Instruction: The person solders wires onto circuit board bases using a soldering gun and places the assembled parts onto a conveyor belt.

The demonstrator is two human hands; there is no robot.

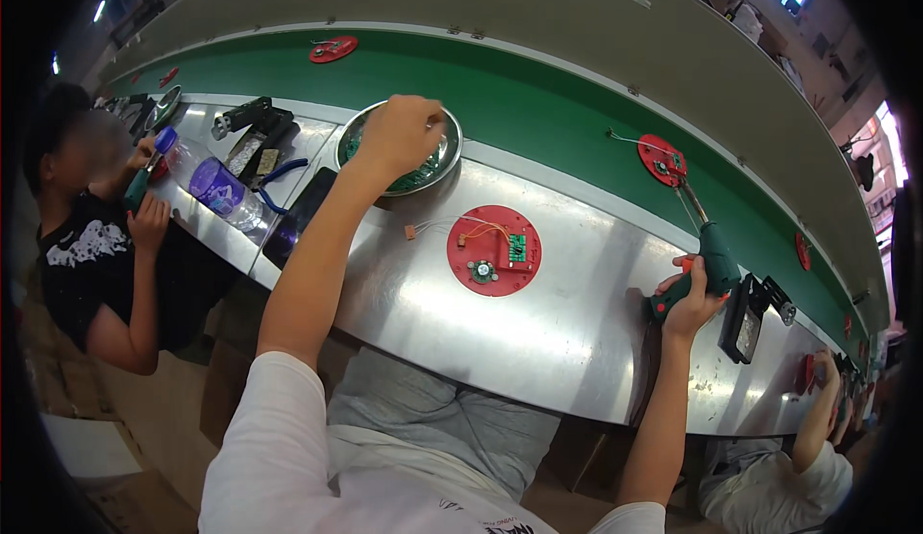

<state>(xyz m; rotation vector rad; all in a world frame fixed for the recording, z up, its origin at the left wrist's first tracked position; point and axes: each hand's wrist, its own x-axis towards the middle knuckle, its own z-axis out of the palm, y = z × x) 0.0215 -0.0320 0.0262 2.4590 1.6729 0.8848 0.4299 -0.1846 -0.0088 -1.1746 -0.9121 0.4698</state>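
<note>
My left hand (pixel 402 135) is over a shiny metal bowl (pixel 456 149) of small green parts. Its fingers are curled together, and whatever may be between them is hidden. A dark green soldering gun (pixel 716 250) is in my right hand (pixel 694 305), which is wrapped round its pistol grip. The gun's metal tip points up and away, near a red disc with wires (pixel 660 161) on the green belt. Between my hands, flat on the metal bench, lies another red disc (pixel 490 270). It carries a small green circuit board (pixel 517 248), a round part and thin wires ending in a connector (pixel 411 232).
A bottle with a purple label (pixel 216 188), blue-handled pliers (pixel 279 183) and a black soldering stand (pixel 264 135) are at left. Another black stand (pixel 745 322) sits right of my right hand. The green belt (pixel 538 101) runs behind the bench (pixel 567 342). Co-workers sit on both sides.
</note>
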